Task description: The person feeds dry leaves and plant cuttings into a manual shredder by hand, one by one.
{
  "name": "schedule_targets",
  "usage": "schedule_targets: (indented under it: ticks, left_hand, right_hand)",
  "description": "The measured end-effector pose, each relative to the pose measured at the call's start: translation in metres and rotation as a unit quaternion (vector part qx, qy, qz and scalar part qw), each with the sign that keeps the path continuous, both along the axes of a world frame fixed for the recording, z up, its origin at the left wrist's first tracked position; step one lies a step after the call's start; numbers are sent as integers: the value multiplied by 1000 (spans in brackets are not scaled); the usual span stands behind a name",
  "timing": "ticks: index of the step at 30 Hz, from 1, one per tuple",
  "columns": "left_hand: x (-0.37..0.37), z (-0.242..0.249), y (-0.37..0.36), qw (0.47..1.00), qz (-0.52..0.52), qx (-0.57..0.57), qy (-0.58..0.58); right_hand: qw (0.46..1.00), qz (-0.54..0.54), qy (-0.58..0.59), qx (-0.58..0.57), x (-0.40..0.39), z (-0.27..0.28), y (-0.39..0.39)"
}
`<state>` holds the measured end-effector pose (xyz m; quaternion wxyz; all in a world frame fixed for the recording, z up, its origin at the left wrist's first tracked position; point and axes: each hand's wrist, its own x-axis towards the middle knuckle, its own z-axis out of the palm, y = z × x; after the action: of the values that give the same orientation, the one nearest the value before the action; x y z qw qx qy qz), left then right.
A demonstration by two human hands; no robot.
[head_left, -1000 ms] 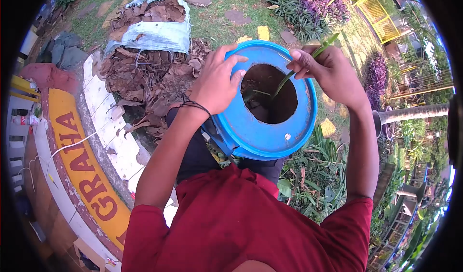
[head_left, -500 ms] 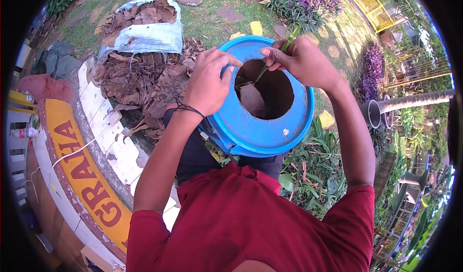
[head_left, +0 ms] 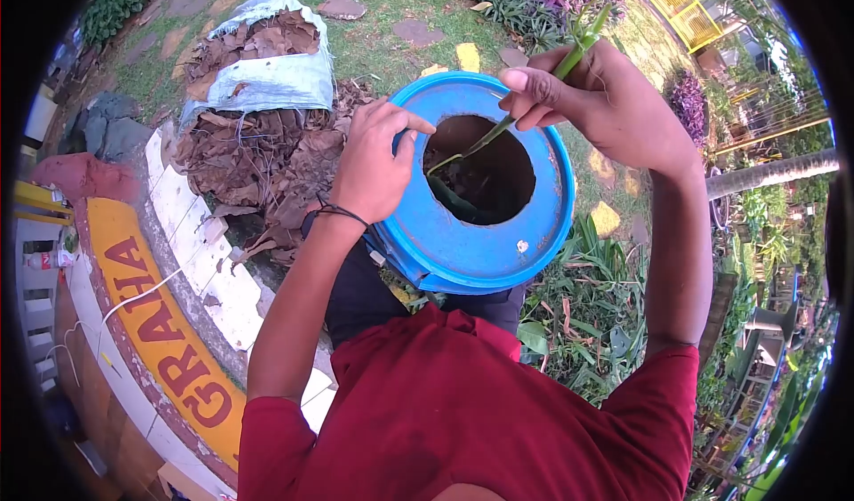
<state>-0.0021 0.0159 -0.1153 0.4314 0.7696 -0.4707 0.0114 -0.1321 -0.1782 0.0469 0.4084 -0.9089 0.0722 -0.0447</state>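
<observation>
A blue barrel (head_left: 480, 265) with a round hole cut in its top stands in front of me. My right hand (head_left: 596, 101) is raised over its far right side, pinching a green plant stem (head_left: 485, 138) between thumb and fingers. The stem's top end sticks up above the hand, and its thin lower end slants down into the hole. Inside the dark opening lies a green leaf (head_left: 454, 200). My left hand (head_left: 374, 159) rests at the barrel's left rim, index finger stretched over the lid and thumb apart, holding nothing.
Left of the barrel, dry brown leaves (head_left: 249, 159) spill from a pale blue sack (head_left: 267, 83). A yellow painted kerb (head_left: 160, 323) with red letters curves along the left. Cut green plants (head_left: 578, 305) lie at the right, and grass with stepping stones (head_left: 418, 32) spreads beyond.
My right hand has risen and moved right, drawing the stem partly up out of the hole. Inside, a green leaf surface now shows where a pale one was. My left hand stays at the rim.
</observation>
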Motion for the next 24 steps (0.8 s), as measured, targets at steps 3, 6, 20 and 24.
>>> schedule_targets:
  ticks: [3, 6, 20, 24]
  left_hand:
    - [-1, -1, 0, 1000, 5, -5, 0]
    - [-1, 2, 0, 1000, 7, -2, 2]
    - [-4, 3, 2, 1000, 8, 5, 16]
    - [-5, -2, 3, 1000, 6, 0, 16]
  right_hand:
    - [1000, -19, 0, 7, -2, 5, -4]
    - [1000, -24, 17, -7, -2, -14, -6]
    - [993, -16, 118, 1, 9, -72, 2]
    - [958, 113, 167, -204, 15, -183, -2]
